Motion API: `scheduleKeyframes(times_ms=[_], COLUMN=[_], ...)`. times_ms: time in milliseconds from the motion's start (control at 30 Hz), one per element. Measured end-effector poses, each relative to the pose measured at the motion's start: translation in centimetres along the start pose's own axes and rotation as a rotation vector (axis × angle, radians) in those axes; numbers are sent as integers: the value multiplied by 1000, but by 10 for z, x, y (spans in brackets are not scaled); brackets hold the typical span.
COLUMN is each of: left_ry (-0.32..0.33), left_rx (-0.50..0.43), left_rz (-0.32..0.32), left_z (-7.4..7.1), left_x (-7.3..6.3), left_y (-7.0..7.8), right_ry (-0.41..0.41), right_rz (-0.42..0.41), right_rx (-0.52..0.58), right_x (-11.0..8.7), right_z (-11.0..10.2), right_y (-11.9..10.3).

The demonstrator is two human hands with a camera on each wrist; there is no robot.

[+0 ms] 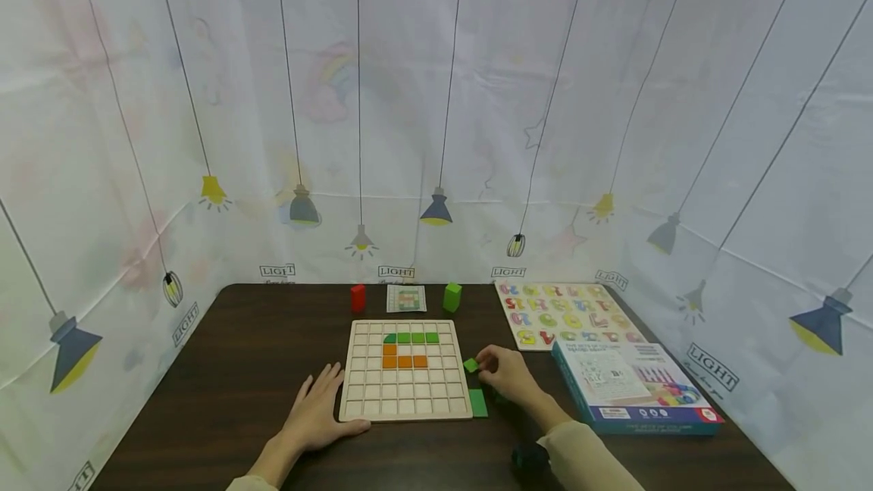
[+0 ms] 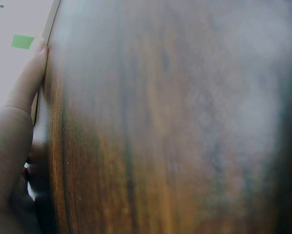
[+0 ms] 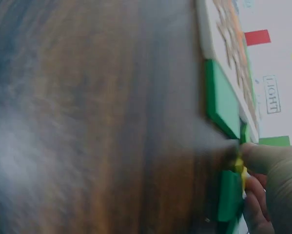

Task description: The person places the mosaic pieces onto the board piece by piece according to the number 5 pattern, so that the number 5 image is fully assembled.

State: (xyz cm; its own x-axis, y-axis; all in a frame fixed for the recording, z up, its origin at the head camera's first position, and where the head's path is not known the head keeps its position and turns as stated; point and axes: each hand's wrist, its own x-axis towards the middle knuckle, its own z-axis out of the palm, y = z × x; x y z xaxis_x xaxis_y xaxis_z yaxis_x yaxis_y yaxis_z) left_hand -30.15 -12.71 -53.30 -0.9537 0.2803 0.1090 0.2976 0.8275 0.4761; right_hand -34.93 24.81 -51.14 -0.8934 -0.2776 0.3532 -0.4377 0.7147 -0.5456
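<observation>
A square wooden grid board [image 1: 368, 392] lies in front of me. In its upper middle are a row of green tiles [image 1: 417, 338] and several orange tiles [image 1: 405, 362]. My left hand [image 1: 314, 411] rests at the board's left side, fingers extended, its thumb along the near-left corner. In the left wrist view the thumb [image 2: 31, 75] touches the board's edge. To the right of the board, my right hand [image 1: 508, 373] pinches a small green block [image 1: 470, 364] between thumb and fingers. A larger green square tile [image 1: 479, 403] lies against the board's lower right edge.
A red block [image 1: 358, 298], a pattern card [image 1: 406, 298] and an upright green block [image 1: 452, 298] stand behind the board. At right are a number puzzle board [image 1: 566, 313] and a boxed set [image 1: 634, 385]. Another green block [image 3: 229, 195] lies near my right fingers.
</observation>
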Motion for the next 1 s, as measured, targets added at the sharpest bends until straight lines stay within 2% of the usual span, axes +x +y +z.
scheduleKeyframes(times_ms=[167, 367, 467, 567, 700, 833, 1000], left_ry=[-6, -6, -1, 0, -2, 0, 1], left_rx=[-5, -7, 1, 0, -6, -2, -4], left_rz=[-10, -12, -10, -5, -3, -3, 3], left_z=[0, -2, -3, -4, -4, -2, 0], left_x=[-3, -2, -2, -3, -3, -1, 0], left_y=[1, 0, 0, 0, 0, -1, -1], right_ry=[17, -93, -113, -74, 32, 119, 158], right_rz=[8, -10, -10, 8, 2, -54, -97], right_rx=[-19, -8, -1, -12, -1, 20, 38], right_x=[0, 1, 2, 3, 7, 15, 24], right_z=[4, -3, -6, -4, 3, 12, 29], right_y=[1, 0, -2, -4, -7, -10, -15])
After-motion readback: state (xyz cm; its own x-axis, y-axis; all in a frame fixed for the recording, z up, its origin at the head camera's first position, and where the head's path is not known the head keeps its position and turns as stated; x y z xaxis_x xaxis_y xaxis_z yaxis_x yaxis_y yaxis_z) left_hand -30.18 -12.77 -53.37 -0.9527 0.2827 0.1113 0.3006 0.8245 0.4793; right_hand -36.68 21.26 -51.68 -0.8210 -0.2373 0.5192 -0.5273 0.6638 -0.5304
